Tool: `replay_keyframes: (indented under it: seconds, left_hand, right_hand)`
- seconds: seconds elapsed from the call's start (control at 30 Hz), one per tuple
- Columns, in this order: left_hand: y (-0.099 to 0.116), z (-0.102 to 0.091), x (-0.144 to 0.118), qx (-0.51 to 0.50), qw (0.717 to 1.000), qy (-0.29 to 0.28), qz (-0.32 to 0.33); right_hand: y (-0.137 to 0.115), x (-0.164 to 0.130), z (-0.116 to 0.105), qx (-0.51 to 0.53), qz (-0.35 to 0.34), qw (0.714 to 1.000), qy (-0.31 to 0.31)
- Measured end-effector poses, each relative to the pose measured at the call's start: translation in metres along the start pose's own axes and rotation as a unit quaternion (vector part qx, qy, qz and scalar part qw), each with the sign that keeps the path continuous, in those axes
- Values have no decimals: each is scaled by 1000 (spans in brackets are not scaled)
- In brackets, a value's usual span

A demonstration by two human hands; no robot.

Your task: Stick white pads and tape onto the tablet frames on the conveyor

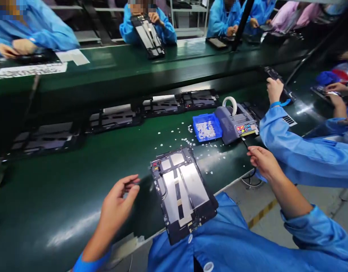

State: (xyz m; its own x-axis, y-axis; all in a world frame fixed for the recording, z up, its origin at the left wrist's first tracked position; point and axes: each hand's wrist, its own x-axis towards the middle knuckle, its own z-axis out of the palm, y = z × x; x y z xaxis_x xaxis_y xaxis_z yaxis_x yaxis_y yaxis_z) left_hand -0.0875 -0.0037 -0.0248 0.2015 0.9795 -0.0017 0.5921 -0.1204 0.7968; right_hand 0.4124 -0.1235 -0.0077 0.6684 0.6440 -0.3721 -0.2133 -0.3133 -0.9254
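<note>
In front of my body an opened tablet (188, 189), its silver battery packs and circuit boards bare, lies at a slant, its near end over the bench edge. My left hand (120, 200) hovers just left of it, fingers loosely bent and apart, with nothing in them. To the right, my right hand (261, 160) pinches slim black tweezers (246, 143). Their tip is at the front outlet of a grey tape dispenser (229, 122), which carries a white tape roll (230, 102) on top. A tiny pale piece seems to be at the tip.
A blue tray (221, 129) of small white pieces stands beside the dispenser, with more scattered on the green bench (128, 151). Several opened tablets (113, 116) line the back. At right, a co-worker's arm (293, 147) reaches close by, holding a dark device (280, 81). Other people work opposite.
</note>
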Motion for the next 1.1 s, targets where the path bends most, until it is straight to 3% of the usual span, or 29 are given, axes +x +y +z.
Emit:
replay_keyframes:
  seconds: [0.1, 0.3, 0.47, 0.6, 0.73, 0.83, 0.93, 1.0, 1.1]
  left_hand:
    - [0, 0, 2, -24, 999, -3, -28]
    - [5, -1, -5, -55, 997, -3, -49]
    - [6, 0, -9, -86, 994, 9, -69]
    - [8, 0, -9, -110, 991, 17, -78]
    - [22, -2, -15, -114, 989, 37, -83]
    - [53, 2, -19, -117, 991, 31, -59]
    - [96, 17, -14, -150, 988, -40, -6]
    - [121, 28, -5, -187, 978, -92, 6]
    - [138, 40, 11, -249, 964, -90, -17]
  right_hand:
    - [12, 17, 6, 42, 17, 999, 1]
    - [1, 36, 28, 110, 47, 993, -12]
    - [-5, 39, 37, 128, 32, 991, 1]
    - [-16, 27, 34, 149, -7, 989, 18]
    - [-19, -15, 39, 145, -50, 988, 12]
    - [-15, -60, 71, 85, -85, 990, -78]
    - [-13, -94, 127, 39, -129, 968, -212]
    - [-14, -106, 164, 35, -152, 944, -290]
    - [-14, -112, 201, 34, -167, 916, -364]
